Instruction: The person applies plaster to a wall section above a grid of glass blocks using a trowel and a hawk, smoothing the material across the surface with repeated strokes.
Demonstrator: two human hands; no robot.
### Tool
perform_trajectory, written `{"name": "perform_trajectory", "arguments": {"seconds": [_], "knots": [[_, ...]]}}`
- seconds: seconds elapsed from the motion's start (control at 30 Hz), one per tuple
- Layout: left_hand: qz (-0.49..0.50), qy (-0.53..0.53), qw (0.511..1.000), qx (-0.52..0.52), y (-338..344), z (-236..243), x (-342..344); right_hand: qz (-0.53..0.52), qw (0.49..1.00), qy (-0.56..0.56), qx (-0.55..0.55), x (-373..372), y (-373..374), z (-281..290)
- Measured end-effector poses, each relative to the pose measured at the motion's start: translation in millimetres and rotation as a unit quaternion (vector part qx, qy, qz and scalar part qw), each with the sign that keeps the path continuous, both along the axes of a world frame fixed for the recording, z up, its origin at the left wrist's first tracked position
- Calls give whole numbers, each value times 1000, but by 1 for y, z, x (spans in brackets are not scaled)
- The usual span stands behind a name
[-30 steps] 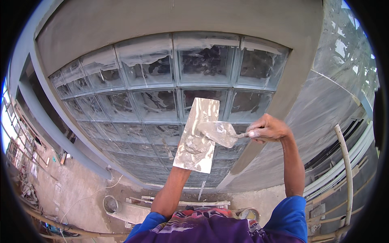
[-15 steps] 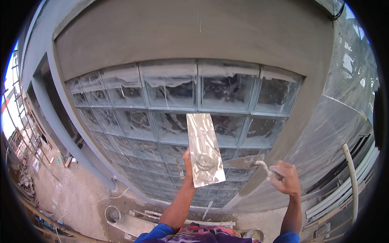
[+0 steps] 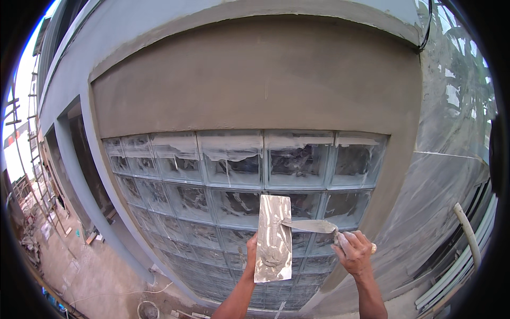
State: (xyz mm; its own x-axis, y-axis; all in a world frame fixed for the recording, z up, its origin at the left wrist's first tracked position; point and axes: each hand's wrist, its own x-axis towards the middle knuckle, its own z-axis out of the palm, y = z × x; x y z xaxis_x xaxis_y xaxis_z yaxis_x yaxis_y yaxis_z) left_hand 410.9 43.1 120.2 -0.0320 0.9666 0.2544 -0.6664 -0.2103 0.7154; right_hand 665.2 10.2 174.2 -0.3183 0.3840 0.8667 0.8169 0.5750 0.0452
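Note:
My left hand (image 3: pixel 252 254) is closed on a rectangular metal plastering float (image 3: pixel 272 204) from beneath, so most of its fingers are hidden. The float's face is turned up, streaked with wet grey mortar, and a lump of mortar (image 3: pixel 273 257) sits on its near half. In my right hand (image 3: pixel 355 252) the fingers wrap round the handle of a pointing trowel (image 3: pixel 311 226). Its blade points left, and the tip overlaps the float's right edge at mid-length, with a little mortar there. Just beyond both tools stands a glass block panel (image 3: pixel 234 165), its top row smeared with pale grey.
Grey plaster (image 3: pixel 255 80) borders the panel above and on the right. A marbled grey wall (image 3: pixel 441 191) stands to the right, with long pale pipes (image 3: pixel 462 266) at its foot. A bucket (image 3: pixel 148 310) sits low on the left, near a thin cable on the floor.
The view has tilted up, so the panel appears lower. My right hand has brought the trowel left and up the float, its tip shifting from beside the mortar lump to mid-length.

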Motion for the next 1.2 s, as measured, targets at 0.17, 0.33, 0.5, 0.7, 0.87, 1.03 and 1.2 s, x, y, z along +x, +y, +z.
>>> {"name": "perform_trajectory", "arguments": {"seconds": [0.17,0.33,0.5,0.7,0.87,1.03,1.2], "knots": [[-100,-55,993,-35,0,-8,7,-56,996,33,64,9,4,-8],[-137,-117,983,-36,-1,-25,12,-122,976,126,127,37,14,8],[-159,-120,974,-112,0,-27,28,-197,934,214,208,87,25,54],[-156,-124,970,-138,-1,-29,40,-260,892,188,317,146,46,123],[-152,-125,970,-146,0,-27,47,-357,865,89,342,209,44,199],[-144,-134,967,-159,-1,-32,52,-474,830,-13,292,245,37,280],[-152,-142,962,-174,1,-41,64,-534,786,-113,290,240,37,336]]}}
